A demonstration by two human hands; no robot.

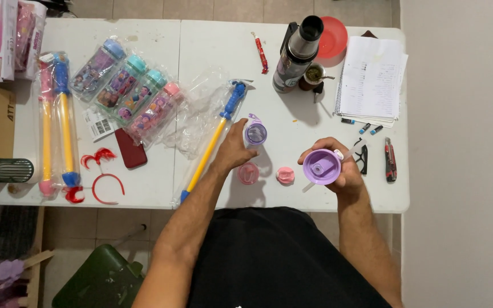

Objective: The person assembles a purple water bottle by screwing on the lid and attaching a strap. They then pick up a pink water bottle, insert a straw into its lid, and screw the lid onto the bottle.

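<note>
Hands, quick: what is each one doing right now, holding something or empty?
Left hand: closed around the clear purple bottle standing on the white table.
Right hand: closed on the purple lid, held above the table.

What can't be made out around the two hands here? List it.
- Head view: the left hand covers the side of the clear purple bottle, so the grip is hidden.
- The right hand hides the purple lid's underside.
- The two pink pieces are too small to identify.
</note>
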